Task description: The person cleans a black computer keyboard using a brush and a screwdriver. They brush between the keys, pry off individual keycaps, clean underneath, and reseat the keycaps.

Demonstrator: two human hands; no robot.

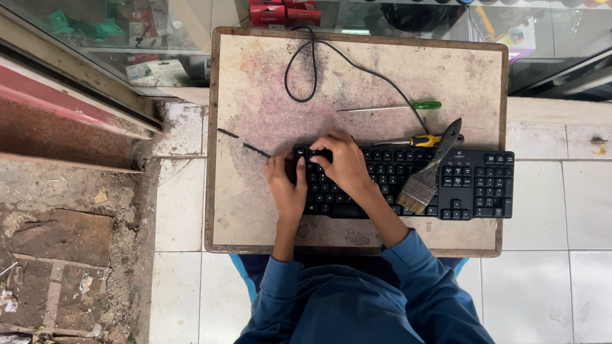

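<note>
Head view looks straight down at a small worn table point(261, 91) w/ a wood rim, in the middle of the frame. A black keyboard point(458, 179) lies across the lower part of it & its right end sticks out past the table edge. Both hands sit on the keyboard's left end. The left hand point(286, 190) lies on the left corner w/ fingers curled over the edge, thumb up by the top row; looks like it grips the corner, but how tight I can't tell. The right hand point(343, 165) is bent, fingertips pressing down on the top-left keys; whether it pinches anything small I can't tell, it's hidden under the fingers.

A paint brush point(426, 170) leans across the keys, bristles low, handle up right. A yellow-handled screwdriver point(421, 141) lies just above the keyboard. A green-handled screwdriver point(392, 108) is a bit higher. The black cable point(308, 69) loops at the top. Two small black strips point(246, 141) lie left of the keyboard, near the table's left side.

What could go wrong, I think: the right end hangs in the air, so a hard push or tug on the left could tip or slide the keyboard off. The brush could roll off w/ it. The small strips are near the edge & could get knocked to the floor. A key could pop off & get lost.
</note>
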